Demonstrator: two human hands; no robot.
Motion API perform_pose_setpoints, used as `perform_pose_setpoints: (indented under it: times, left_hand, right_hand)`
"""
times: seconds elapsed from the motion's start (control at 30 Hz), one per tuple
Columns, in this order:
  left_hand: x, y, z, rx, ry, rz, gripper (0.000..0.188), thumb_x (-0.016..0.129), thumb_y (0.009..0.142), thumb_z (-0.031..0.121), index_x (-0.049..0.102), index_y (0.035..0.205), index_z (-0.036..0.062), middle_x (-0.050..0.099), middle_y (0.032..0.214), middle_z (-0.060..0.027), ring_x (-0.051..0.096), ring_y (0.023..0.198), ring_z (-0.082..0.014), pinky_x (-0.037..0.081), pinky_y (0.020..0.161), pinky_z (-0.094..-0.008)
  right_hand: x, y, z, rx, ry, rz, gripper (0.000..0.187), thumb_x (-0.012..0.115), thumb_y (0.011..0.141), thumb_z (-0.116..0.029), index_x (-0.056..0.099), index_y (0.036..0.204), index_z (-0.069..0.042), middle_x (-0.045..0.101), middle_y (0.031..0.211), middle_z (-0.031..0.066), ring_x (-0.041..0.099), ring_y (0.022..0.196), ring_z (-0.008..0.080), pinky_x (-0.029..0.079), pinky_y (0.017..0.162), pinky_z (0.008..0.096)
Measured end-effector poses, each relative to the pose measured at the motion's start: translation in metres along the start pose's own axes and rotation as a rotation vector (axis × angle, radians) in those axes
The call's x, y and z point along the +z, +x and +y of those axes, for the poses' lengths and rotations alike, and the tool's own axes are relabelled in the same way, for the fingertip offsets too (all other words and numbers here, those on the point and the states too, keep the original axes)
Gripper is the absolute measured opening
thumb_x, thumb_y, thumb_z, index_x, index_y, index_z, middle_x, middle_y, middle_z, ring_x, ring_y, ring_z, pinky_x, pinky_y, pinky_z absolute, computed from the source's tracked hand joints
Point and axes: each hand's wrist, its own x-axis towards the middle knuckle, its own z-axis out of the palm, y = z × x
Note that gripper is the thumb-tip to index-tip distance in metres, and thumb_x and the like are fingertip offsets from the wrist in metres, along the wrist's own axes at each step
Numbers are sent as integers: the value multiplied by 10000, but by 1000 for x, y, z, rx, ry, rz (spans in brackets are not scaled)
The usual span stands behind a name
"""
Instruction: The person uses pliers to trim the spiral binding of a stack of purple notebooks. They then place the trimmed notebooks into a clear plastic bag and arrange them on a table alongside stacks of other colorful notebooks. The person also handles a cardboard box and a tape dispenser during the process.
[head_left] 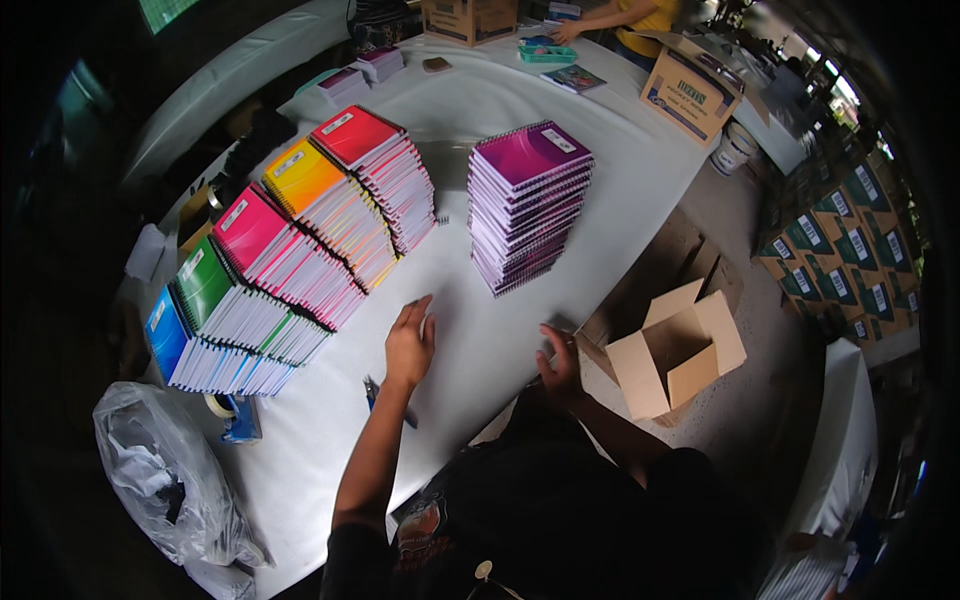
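Note:
My left hand (409,345) is over the white-covered table with its fingers stretched forward and nothing in it. My right hand (559,366) hovers near the table's right edge, empty, with thumb and fingers apart. Beyond both hands rises a tall stack of purple spiral notebooks (531,155), touched by neither. To the left stand neighbouring notebook stacks: red (355,135), yellow (301,178), pink (250,226), green (203,278) and blue (165,331). Beside my left forearm lies a small dark hand tool, seemingly pliers (371,392), partly hidden by the arm.
An open cardboard box (652,372) stands below the table's right edge. A clear plastic bag of scraps (160,470) and a blue tape dispenser (241,420) are at the near left. Across the table, a co-worker's hand (566,32) reaches by a green tray (548,54); another carton (690,93) sits nearby.

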Motion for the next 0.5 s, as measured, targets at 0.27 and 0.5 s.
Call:
perform_pose_setpoints:
  times: [0.27,0.5]
  left_hand:
    - [131,166,-76,-64,659,-286,505,430,876,146,311,1355,36,454,1315,-205,547,1094,-324,491,871,-376]
    - [169,157,-133,104,586,-182,432,470,836,149,426,1250,33,501,1241,-226,569,1045,-321,500,836,-385]
  right_hand:
    - [-57,59,118,-49,-166,-192,392,513,851,-177,514,1232,-84,562,1162,149,521,1035,324,347,924,441]
    - [-66,102,155,-197,-119,-320,409,549,786,-110,539,1195,-108,584,1107,138,534,1000,326,374,861,447]
